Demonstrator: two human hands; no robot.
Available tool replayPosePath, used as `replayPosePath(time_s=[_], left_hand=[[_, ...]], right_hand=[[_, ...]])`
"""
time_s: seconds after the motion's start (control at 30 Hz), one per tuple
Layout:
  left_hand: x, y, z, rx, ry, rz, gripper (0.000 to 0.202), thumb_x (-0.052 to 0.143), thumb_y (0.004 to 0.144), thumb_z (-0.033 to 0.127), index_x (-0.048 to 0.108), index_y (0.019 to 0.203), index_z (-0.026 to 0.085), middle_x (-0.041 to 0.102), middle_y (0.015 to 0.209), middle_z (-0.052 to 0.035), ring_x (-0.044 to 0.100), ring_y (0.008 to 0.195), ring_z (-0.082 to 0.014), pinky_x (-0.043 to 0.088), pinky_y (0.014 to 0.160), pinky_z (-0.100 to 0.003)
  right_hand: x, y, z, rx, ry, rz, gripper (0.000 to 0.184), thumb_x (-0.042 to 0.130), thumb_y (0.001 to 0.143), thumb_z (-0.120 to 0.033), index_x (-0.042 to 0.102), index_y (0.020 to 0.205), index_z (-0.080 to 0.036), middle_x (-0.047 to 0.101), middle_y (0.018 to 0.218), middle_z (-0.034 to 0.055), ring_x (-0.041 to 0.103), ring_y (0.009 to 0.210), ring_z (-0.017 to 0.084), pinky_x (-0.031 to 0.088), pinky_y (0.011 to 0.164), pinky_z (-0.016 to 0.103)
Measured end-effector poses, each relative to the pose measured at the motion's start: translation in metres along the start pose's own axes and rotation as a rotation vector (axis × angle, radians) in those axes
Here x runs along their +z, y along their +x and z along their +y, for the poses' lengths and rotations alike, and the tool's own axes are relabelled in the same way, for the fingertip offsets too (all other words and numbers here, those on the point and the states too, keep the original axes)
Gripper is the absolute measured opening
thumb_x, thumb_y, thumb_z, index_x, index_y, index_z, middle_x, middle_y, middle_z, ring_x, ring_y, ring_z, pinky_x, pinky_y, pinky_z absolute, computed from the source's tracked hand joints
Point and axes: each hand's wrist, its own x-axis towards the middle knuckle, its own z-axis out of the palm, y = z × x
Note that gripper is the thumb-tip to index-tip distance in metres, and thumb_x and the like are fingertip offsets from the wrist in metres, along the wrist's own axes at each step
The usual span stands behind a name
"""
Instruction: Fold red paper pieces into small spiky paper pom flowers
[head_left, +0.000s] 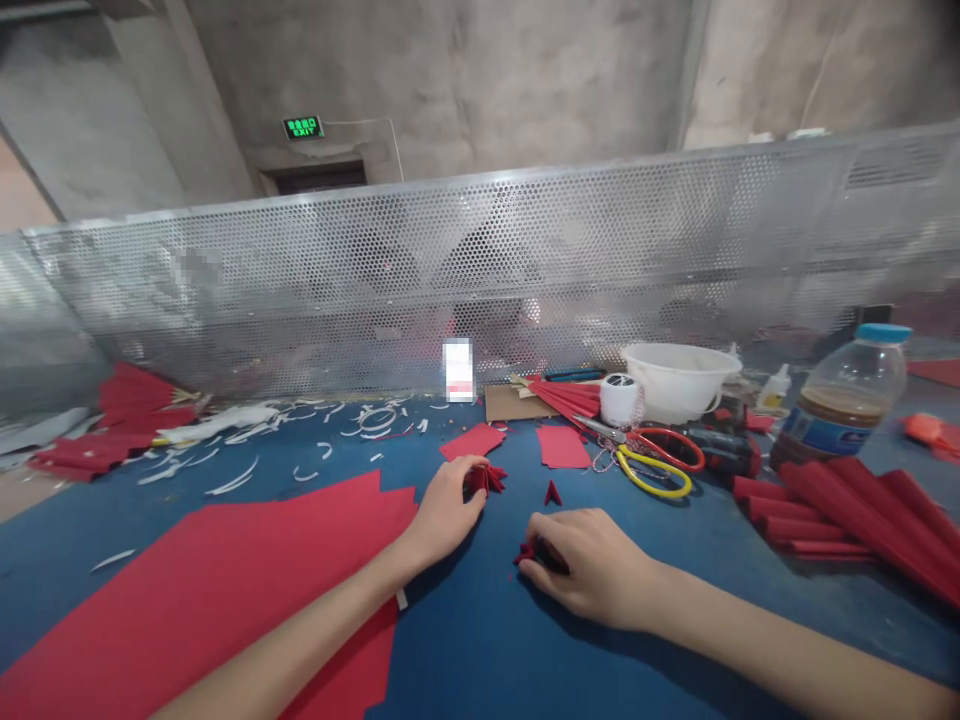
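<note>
My left hand [448,505] is closed round a small pleated piece of red paper [491,479], whose pointed ends stick out at the right. My right hand [589,565] rests near the blue table surface, its thumb and fingers pinching a smaller folded bit of red paper [523,553]. Between and just beyond the hands lies a tiny V-shaped red paper scrap [553,493]. Two flat red paper pieces, one at the left [474,441] and one at the right [564,447], lie farther back. Large red sheets [225,590] spread under my left forearm.
Scissors [660,470] with red and yellow handles, a thread spool [621,400], a white basin [671,385] and a bottle [844,400] stand at right, near folded red paper [862,520]. White paper strips [232,478] litter the left. A perforated metal screen [300,290] closes the back.
</note>
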Motion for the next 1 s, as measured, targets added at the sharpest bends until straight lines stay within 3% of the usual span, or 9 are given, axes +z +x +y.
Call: replayPosePath(time_s=[0.2,0.37,0.57,0.77,0.87,1.0], left_hand=[[0.0020,-0.0013,-0.0014,0.087,-0.005,-0.016,0.042,0.050,0.083,0.006,0.057,0.121,0.023,0.063,0.121,-0.0062,0.056,0.111,-0.0244,0.042,0.100,-0.043],[0.0018,-0.0024,-0.0004,0.149,0.008,-0.052,0.051,0.042,0.088,0.003,0.048,0.133,0.025,0.058,0.125,-0.0080,0.053,0.115,-0.0237,0.041,0.102,-0.043],[0.0020,-0.0008,0.0028,0.182,0.061,-0.079,0.043,0.038,0.091,0.005,0.060,0.121,0.026,0.056,0.113,-0.0081,0.054,0.104,-0.0222,0.045,0.095,-0.039],[0.0015,0.0013,0.0070,0.131,0.022,-0.042,0.015,0.048,0.095,0.028,0.061,0.095,0.020,0.058,0.100,-0.0060,0.055,0.097,-0.0230,0.046,0.090,-0.039],[-0.0004,-0.0002,0.0073,0.155,0.053,-0.039,0.005,0.054,0.090,0.021,0.058,0.093,0.021,0.059,0.098,-0.0049,0.056,0.094,-0.0231,0.046,0.086,-0.038],[-0.0008,-0.0011,0.0051,0.136,0.028,-0.031,0.019,0.054,0.085,0.013,0.057,0.102,0.022,0.063,0.102,-0.0044,0.059,0.097,-0.0231,0.047,0.086,-0.037]], right_hand=[[0.0004,-0.0002,0.0011,-0.014,-0.029,-0.004,0.021,0.052,0.093,-0.044,0.056,0.093,-0.023,0.068,0.076,-0.0007,0.062,0.066,0.016,0.024,0.055,0.027],[0.0005,0.0002,0.0038,-0.055,-0.013,-0.008,0.016,0.045,0.098,-0.033,0.056,0.092,-0.023,0.069,0.079,0.0002,0.064,0.069,0.016,0.029,0.057,0.027],[0.0002,0.0004,0.0052,-0.070,0.009,-0.007,0.015,0.046,0.098,-0.031,0.057,0.093,-0.023,0.069,0.079,0.0001,0.064,0.070,0.016,0.031,0.058,0.027],[-0.0009,-0.0003,0.0039,-0.077,0.001,-0.009,0.012,0.047,0.097,-0.029,0.056,0.092,-0.023,0.068,0.078,-0.0003,0.062,0.068,0.015,0.031,0.058,0.027],[-0.0014,0.0004,0.0031,-0.083,0.010,-0.012,0.013,0.045,0.098,-0.029,0.056,0.093,-0.022,0.067,0.078,-0.0001,0.061,0.068,0.015,0.032,0.058,0.026],[-0.0006,0.0006,0.0034,-0.084,0.031,-0.017,0.013,0.045,0.097,-0.028,0.056,0.093,-0.022,0.067,0.078,0.0002,0.060,0.068,0.015,0.032,0.059,0.026]])
